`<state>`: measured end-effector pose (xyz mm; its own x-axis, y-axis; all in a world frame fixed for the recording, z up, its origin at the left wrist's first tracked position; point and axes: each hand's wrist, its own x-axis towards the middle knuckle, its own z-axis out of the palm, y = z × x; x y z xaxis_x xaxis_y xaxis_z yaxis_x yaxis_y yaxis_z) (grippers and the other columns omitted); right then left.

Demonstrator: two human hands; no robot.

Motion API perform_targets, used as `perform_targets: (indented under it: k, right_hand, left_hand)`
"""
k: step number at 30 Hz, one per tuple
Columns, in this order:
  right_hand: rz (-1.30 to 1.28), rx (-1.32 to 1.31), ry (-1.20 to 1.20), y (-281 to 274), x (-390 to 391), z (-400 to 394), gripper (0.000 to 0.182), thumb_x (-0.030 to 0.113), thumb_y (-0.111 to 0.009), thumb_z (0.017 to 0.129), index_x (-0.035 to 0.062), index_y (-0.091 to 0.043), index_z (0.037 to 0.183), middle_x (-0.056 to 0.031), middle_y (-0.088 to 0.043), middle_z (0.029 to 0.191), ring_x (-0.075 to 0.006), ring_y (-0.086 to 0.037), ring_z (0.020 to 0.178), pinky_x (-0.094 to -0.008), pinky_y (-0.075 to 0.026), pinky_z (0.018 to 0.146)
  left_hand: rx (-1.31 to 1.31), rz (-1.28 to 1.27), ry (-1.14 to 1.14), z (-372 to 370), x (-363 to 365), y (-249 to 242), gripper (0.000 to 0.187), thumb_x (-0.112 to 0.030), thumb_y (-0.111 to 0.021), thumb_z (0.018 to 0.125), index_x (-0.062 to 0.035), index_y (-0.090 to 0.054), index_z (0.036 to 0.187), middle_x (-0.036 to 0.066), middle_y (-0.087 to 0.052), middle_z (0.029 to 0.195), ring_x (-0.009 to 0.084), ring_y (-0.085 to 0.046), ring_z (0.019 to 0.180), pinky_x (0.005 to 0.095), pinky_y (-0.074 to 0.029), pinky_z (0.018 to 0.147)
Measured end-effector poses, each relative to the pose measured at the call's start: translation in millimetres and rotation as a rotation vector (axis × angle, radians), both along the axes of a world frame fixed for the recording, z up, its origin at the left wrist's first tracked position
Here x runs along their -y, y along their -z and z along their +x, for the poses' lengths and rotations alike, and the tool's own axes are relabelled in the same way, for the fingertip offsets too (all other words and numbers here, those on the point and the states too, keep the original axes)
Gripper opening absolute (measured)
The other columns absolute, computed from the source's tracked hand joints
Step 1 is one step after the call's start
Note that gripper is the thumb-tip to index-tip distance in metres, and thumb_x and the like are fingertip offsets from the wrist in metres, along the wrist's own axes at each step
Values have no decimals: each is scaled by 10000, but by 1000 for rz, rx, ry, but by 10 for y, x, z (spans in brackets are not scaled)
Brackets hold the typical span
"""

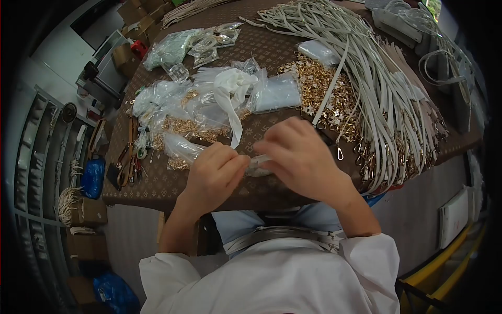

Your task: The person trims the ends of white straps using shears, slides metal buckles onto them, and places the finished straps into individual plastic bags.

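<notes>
Near the front edge of the table, my left hand [213, 171] is closed, thumb and forefinger pinched at one end of a whitish, see-through piece that looks like plastic [257, 166]. My right hand [300, 159] is over the other end, fingers bent and blurred; its grip cannot be made out. Just beyond my hands, a white fabric strip [232, 97] hangs down over clear plastic bags [201, 89]. Left of my left hand lies a clear bag [180, 148] beside small gold metal parts [191, 128]. One loose gold clasp [340, 153] lies right of my right hand.
A heap of gold clasps [332, 89] and a thick bundle of pale straps [366, 104] cover the right side. A packet of clear sleeves [277, 93] lies at the middle. Pliers and scissors [124, 167] lie at the left edge. Shelves [39, 157] stand left.
</notes>
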<state>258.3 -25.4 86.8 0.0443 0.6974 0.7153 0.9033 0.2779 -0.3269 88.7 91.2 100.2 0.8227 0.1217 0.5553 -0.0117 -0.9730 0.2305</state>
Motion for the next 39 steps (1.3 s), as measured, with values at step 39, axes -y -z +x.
perform_targets:
  k: [39]
  right_hand:
    - [-1032, -145, -29, 2402, 1843, -211, 181, 150, -624, 716, 28, -651, 847, -165, -625, 811, -340, -608, 739, -405, -488, 665]
  left_hand:
    - [501, -1279, -193, 789, -1462, -96, 436, -186, -539, 903, 29, -387, 1250, 146, -521, 1174, 234, -582, 996, 322, -429, 913]
